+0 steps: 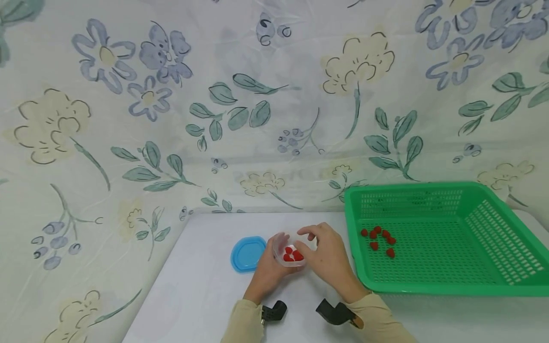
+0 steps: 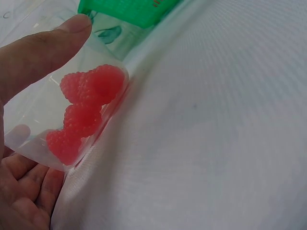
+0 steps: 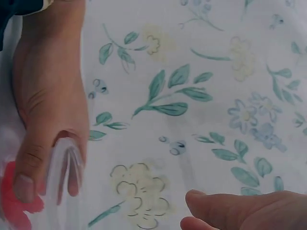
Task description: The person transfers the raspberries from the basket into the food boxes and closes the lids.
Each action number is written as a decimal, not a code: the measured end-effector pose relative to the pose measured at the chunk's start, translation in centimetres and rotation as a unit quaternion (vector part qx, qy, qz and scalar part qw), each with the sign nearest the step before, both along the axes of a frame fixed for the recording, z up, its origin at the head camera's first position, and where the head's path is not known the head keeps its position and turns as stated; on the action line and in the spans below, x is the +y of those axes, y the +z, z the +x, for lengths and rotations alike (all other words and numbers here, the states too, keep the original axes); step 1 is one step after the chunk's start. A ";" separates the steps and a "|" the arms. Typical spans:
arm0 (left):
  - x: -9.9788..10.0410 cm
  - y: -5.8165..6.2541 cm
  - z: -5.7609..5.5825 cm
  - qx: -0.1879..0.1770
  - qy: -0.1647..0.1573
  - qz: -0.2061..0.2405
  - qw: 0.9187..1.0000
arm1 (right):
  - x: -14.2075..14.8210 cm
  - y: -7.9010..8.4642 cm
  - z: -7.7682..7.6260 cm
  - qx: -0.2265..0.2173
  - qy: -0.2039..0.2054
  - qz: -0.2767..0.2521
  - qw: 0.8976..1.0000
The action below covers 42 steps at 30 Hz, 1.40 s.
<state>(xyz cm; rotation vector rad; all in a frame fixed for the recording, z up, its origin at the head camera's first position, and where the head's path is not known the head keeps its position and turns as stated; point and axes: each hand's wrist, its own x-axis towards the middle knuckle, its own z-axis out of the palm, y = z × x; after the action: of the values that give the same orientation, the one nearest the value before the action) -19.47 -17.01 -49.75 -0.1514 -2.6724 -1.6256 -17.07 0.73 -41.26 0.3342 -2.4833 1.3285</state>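
Note:
My left hand (image 1: 269, 267) grips a clear plastic cup (image 2: 43, 110), tilted above the white table. Inside the cup lie several red raspberries (image 2: 82, 120), seen through its wall in the left wrist view. The left thumb (image 2: 48, 52) presses along the cup's side. Over the right side of the cup's mouth hovers my right hand (image 1: 329, 255), thumb and fingers spread apart. No berry shows between them. In the right wrist view, the right fingertips (image 3: 201, 201) are apart from the cup's rim. Part of the right hand lies outside that view.
A blue lid (image 1: 249, 255) lies on the white table (image 1: 184, 286) left of the cup. To the right stands a large green basket (image 1: 433, 288), with several raspberries (image 1: 377, 236) in its left part. A flowered cloth (image 1: 274, 143) hangs behind the table.

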 end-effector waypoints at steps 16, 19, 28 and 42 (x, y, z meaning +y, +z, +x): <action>0.0 0.1 -0.1 -0.003 0.007 -0.005 1.000 | 3.7 2.0 -0.3 0.033 -0.027 -0.006 0.999; -0.1 0.0 -0.1 -0.006 0.010 -0.005 1.000 | 4.5 2.4 -0.2 0.030 -0.025 -0.006 0.999; 0.0 0.1 -0.1 -0.005 0.000 0.006 1.000 | 7.0 2.9 -0.7 0.009 -0.026 0.008 1.000; -0.2 0.0 -0.1 -0.001 -0.007 0.006 1.000 | 11.6 3.4 -1.6 0.024 -0.022 0.022 0.999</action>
<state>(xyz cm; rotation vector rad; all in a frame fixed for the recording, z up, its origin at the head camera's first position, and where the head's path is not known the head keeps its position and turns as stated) -19.55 -17.18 -49.79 -0.1676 -2.6686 -1.6467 -18.69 12.33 -37.85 0.3173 -2.4680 1.2362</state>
